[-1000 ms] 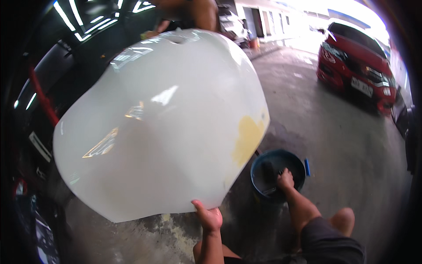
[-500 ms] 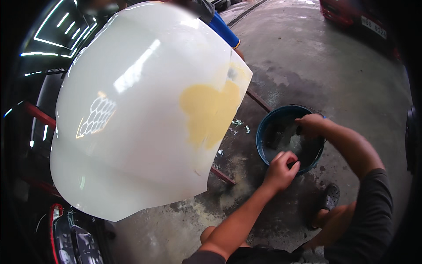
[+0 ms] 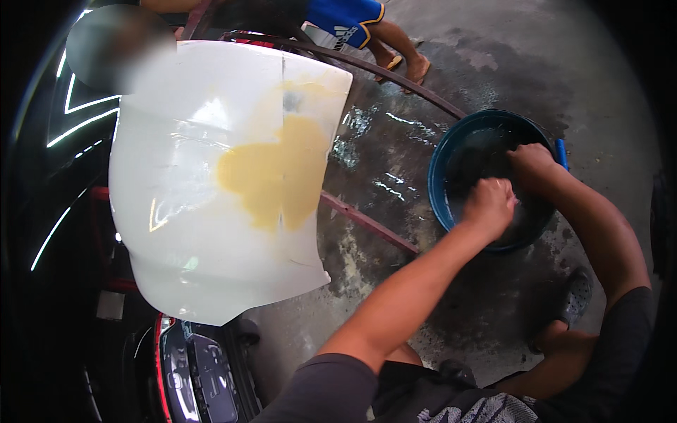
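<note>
Both of my hands are over a blue-green bucket (image 3: 438,194) of dark water on the floor to the right. My left hand (image 3: 490,206) is curled closed above the water, near the middle of the bucket. Just beyond it, by the bucket's right side, my right hand (image 3: 534,167) is also closed, fingers bent down toward the water. Whatever either hand grips is hidden by the fingers. To the left lies a white car hood (image 3: 176,247) with a patch of yellow filler (image 3: 271,176) near its right edge; neither hand touches it.
A dark red metal stand (image 3: 370,224) carries the hood, and its bars reach toward the bucket. A person in blue shorts (image 3: 345,20) stands at the far side. Wet concrete (image 3: 395,166) lies between hood and bucket. A car's rear (image 3: 204,374) is at the lower left.
My view has shifted, so the hood appears farther left and more of the other person shows. My left hand has moved from the bucket's near rim in over the water, closer to my right.
</note>
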`<state>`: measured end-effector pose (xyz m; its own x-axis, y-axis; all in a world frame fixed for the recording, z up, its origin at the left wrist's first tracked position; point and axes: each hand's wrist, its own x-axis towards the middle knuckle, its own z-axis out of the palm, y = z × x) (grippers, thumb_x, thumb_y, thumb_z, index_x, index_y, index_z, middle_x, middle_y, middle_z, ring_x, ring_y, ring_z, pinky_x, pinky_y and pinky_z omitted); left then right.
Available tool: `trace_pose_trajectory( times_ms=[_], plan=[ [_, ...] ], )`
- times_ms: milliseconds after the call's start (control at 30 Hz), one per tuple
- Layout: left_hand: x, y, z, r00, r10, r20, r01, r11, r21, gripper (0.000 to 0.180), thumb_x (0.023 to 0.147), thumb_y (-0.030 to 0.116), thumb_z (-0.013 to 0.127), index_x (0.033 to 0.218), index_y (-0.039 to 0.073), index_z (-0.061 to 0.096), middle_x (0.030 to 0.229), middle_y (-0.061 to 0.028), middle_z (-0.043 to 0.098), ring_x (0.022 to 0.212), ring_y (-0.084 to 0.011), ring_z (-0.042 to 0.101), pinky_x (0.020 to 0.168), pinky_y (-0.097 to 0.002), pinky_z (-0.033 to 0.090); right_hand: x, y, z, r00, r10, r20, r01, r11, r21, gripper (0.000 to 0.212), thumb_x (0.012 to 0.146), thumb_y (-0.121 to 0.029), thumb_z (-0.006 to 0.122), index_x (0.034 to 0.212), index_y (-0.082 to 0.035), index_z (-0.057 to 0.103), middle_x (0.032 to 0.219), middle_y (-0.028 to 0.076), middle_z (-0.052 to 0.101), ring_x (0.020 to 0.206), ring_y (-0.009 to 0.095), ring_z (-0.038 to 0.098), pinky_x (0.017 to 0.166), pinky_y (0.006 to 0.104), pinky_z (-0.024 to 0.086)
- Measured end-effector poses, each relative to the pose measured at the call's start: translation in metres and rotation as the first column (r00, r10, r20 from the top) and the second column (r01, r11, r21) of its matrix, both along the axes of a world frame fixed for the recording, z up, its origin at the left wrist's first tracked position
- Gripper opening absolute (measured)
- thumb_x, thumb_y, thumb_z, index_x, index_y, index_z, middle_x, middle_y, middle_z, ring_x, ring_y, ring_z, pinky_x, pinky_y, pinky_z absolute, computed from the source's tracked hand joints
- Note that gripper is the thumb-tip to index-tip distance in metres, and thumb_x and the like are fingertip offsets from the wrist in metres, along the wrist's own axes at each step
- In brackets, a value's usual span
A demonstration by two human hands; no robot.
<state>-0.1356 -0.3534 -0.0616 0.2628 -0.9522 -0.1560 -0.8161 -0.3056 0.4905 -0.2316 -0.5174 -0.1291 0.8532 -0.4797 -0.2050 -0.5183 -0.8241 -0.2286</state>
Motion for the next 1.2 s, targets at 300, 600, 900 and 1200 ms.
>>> trace_pose_trajectory(
  times_ms=[300, 600, 900, 1200],
  plan=[
    [0.127, 0.133, 0.401, -0.209, 0.305, 0.929, 0.34, 0.913, -0.224, 0.066, 0.102, 0.054, 0.075, 0.15, 0.009, 0.069, 0.148, -0.023, 0.067, 0.147, -0.0433, 0.056, 0.124, -0.058, 0.038, 0.025, 0.007, 0.017, 0.977, -0.12, 0.176, 0.094, 0.985, 0.147, 0.04, 0.085, -0.011, 0.079, 0.125, -0.007, 0.077, 0.111, 0.02, 0.082, 0.113, 0.041, 0.078, 0.101, 0.0491, 0.062],
    [0.143, 0.162, 0.327, -0.182, 0.228, 0.957, -0.073, 0.967, -0.244, 0.121, 0.104, 0.084, 0.046, 0.177, -0.005, 0.011, 0.186, -0.0304, 0.006, 0.173, -0.0483, -0.002, 0.132, -0.0735, -0.004, 0.019, 0.011, 0.02, 0.982, 0.026, 0.185, -0.051, 0.991, 0.127, 0.033, 0.086, -0.016, 0.075, 0.117, -0.004, 0.077, 0.11, 0.023, 0.081, 0.111, 0.042, 0.077, 0.1, 0.0518, 0.06],
    [0.126, 0.189, 0.269, -0.023, 0.169, 0.985, -0.099, 0.98, -0.17, 0.122, 0.103, 0.081, 0.05, 0.176, -0.008, 0.011, 0.185, -0.0312, 0.003, 0.172, -0.0519, -0.005, 0.128, -0.0775, -0.01, 0.014, 0.009, 0.02, 0.987, 0.005, 0.162, -0.026, 0.991, 0.129, 0.037, 0.086, -0.021, 0.079, 0.12, -0.005, 0.078, 0.111, 0.023, 0.081, 0.112, 0.042, 0.077, 0.102, 0.051, 0.06],
    [0.126, 0.223, 0.245, -0.078, 0.091, 0.993, -0.05, 0.994, -0.095, 0.115, 0.105, 0.08, 0.049, 0.178, -0.001, 0.014, 0.188, -0.0231, 0.008, 0.172, -0.0504, -0.001, 0.128, -0.0789, -0.007, 0.019, 0.006, 0.015, 0.993, 0.008, 0.115, -0.03, 0.98, 0.196, 0.039, 0.088, -0.021, 0.077, 0.124, -0.006, 0.078, 0.113, 0.022, 0.081, 0.112, 0.041, 0.078, 0.102, 0.0516, 0.06]
  ],
)
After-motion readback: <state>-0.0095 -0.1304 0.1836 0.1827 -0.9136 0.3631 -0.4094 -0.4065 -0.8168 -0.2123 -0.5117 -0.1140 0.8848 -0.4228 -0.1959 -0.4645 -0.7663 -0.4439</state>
